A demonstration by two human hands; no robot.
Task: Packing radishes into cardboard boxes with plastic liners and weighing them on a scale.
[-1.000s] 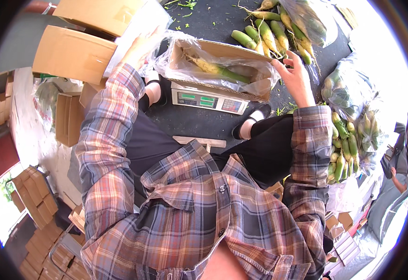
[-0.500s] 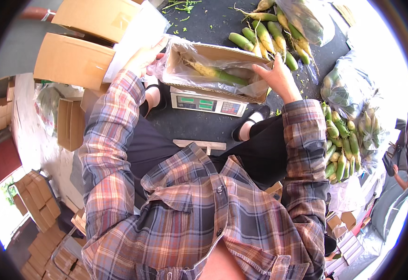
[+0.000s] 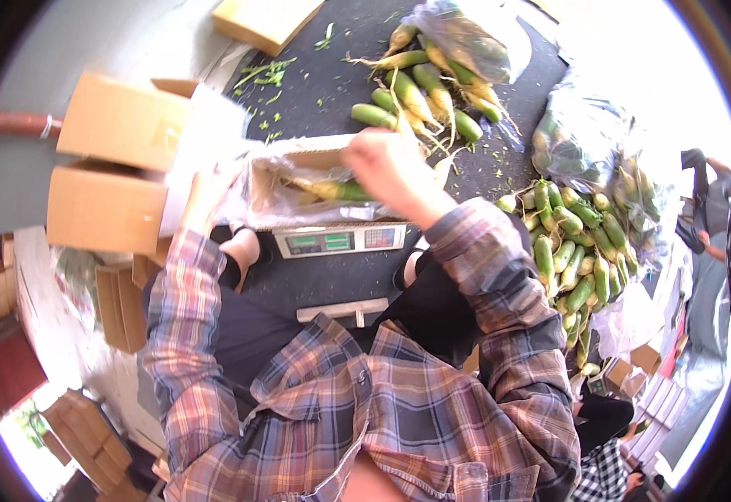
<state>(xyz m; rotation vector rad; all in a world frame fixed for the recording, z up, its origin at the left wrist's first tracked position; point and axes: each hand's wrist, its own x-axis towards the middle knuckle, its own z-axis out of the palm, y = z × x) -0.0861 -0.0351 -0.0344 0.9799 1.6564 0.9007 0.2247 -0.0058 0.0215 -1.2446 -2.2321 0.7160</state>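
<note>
An open cardboard box point(image 3: 263, 194) lined with clear plastic film point(image 3: 286, 219) rests on a digital scale point(image 3: 324, 243) between my feet. Inside lies a green-and-white radish point(image 3: 332, 191), pale root end to the left. At the box's left side, my left hand point(image 3: 208, 194) is closed on the edge of the plastic liner. Over the right part of the box hangs my right hand point(image 3: 392, 174), its fingers curled in but smeared by motion. Whether it holds anything is hidden. Beyond the box lies a pile of loose radishes point(image 3: 420, 92).
Two cardboard boxes point(image 3: 106, 209) stand at left beside a white sheet point(image 3: 183, 159). Another box point(image 3: 269, 21) lies at the far left. To the right are a heap of radishes point(image 3: 579, 243) and filled plastic bags point(image 3: 579, 138). A small wooden stool point(image 3: 342, 309) stands near my knees.
My right hand has moved from the box's right end inward over the box and is now curled. My left hand stays at the left side. The view has shifted, showing more floor beyond.
</note>
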